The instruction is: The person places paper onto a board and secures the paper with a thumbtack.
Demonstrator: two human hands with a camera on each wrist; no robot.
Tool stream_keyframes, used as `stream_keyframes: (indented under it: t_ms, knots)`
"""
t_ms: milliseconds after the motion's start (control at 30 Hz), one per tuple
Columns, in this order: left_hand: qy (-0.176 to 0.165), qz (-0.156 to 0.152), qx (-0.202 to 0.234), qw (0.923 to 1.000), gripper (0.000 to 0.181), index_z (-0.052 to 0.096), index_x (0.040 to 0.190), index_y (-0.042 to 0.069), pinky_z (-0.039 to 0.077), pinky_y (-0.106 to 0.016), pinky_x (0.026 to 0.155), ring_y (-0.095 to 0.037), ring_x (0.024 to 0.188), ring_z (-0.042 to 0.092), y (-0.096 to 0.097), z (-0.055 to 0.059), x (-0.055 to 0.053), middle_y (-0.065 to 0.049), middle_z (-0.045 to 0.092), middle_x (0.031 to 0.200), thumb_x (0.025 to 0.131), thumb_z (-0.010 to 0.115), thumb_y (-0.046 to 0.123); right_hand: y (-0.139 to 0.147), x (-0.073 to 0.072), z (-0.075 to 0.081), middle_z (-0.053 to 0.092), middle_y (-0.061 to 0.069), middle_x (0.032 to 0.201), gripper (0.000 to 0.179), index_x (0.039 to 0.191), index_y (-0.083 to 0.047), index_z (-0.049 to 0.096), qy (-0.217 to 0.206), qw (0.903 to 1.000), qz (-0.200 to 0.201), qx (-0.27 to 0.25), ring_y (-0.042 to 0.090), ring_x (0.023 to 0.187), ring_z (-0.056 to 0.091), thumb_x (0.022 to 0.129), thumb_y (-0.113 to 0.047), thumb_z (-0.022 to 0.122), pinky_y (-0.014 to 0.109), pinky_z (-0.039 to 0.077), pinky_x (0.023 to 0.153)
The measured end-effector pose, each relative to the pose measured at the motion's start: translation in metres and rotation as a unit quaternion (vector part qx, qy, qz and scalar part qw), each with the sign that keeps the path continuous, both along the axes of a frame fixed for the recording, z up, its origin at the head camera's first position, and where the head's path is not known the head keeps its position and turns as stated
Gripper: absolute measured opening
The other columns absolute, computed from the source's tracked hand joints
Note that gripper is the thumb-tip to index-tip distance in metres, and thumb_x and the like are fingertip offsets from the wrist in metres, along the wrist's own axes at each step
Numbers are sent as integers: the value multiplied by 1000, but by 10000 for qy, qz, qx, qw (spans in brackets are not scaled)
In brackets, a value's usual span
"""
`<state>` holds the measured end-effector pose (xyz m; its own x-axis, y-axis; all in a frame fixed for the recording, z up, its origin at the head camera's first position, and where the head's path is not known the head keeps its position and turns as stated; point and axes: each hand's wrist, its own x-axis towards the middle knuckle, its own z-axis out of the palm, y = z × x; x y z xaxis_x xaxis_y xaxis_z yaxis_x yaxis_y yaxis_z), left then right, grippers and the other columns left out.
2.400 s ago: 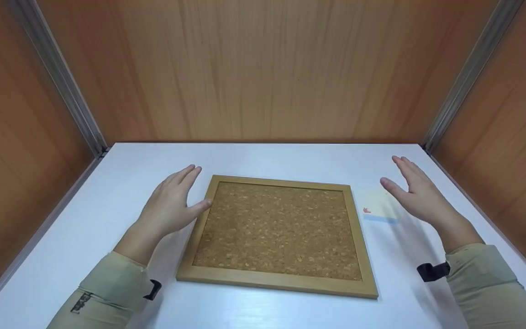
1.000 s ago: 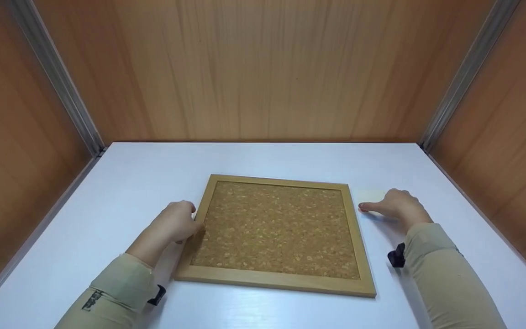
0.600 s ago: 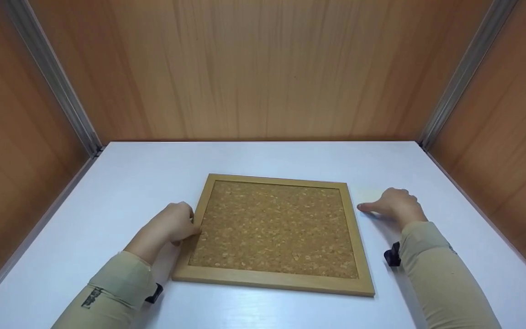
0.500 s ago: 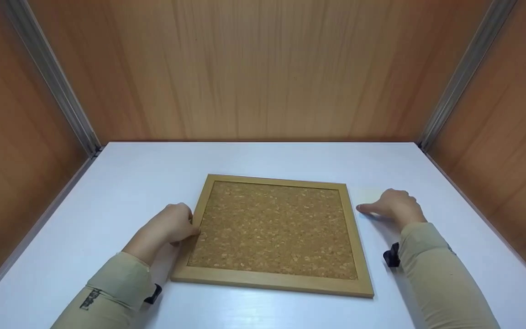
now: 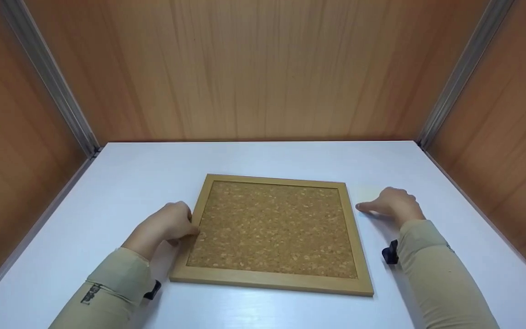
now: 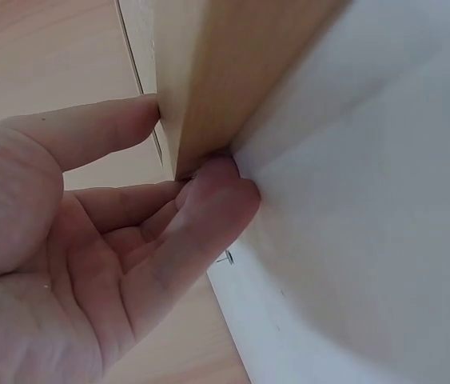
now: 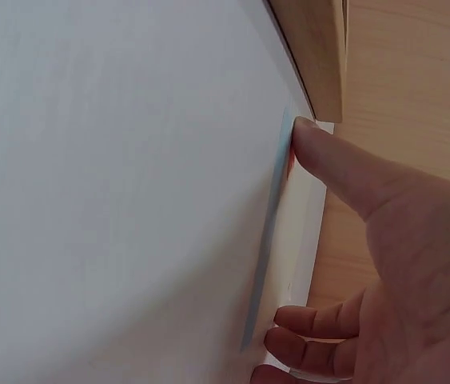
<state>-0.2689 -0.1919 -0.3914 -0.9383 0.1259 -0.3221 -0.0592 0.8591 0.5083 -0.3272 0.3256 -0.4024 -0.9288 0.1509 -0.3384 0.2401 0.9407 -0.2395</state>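
Note:
On the white table lies a cork board (image 5: 272, 228) in a light wooden frame. My left hand (image 5: 167, 224) holds the frame's left side, its thumb on the top face. Seen by the left wrist camera, the fingers (image 6: 189, 240) curl against the frame's lower edge, tips partly hidden. To the board's right, my right hand (image 5: 396, 204) is on a thin pale-yellow paper note (image 5: 367, 193), mostly covered. In the right wrist view, the thumb touches one end of the note's blue strip (image 7: 266, 232), over a small red mark, and the curled fingers (image 7: 314, 322) touch the other end.
Wooden panels (image 5: 254, 68) enclose the table (image 5: 263, 157) at the back and both sides. Grey metal posts (image 5: 55, 82) stand at the rear corners. The note lies close to the board's right edge.
Both hands, spread and raised 2.4 seconds ago, have come down, the left onto the frame and the right onto the note. Over the last half second they hardly move.

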Motion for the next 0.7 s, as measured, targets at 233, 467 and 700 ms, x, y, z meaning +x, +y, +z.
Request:
stream_keyframes:
  t_ms: [233, 467, 700]
  knots:
    - [42, -30, 56, 10000, 28, 63, 104, -10, 61, -34, 61, -23, 71, 68, 0, 1, 3, -14, 64, 83, 93, 73, 13, 0, -2, 1, 55, 37, 128, 99, 129, 19, 53, 67, 9998, 203, 52, 43, 107, 55, 85, -70, 65, 63, 40, 103]
    - [84, -41, -17, 10000, 22, 66, 99, -8, 61, -34, 60, -22, 69, 69, 0, 1, 4, -13, 65, 80, 94, 72, 12, -1, -3, 0, 56, 37, 126, 99, 127, 19, 53, 121, 9996, 222, 96, 44, 107, 56, 85, -69, 66, 62, 41, 103]
    - [78, -1, -65, 9999, 19, 67, 95, -6, 61, -33, 59, -22, 66, 69, 1, 0, 4, -12, 66, 78, 94, 72, 12, -2, -4, -1, 59, 37, 121, 93, 121, 21, 55, 261, 9990, 333, 137, 43, 104, 58, 86, -65, 67, 63, 41, 102]
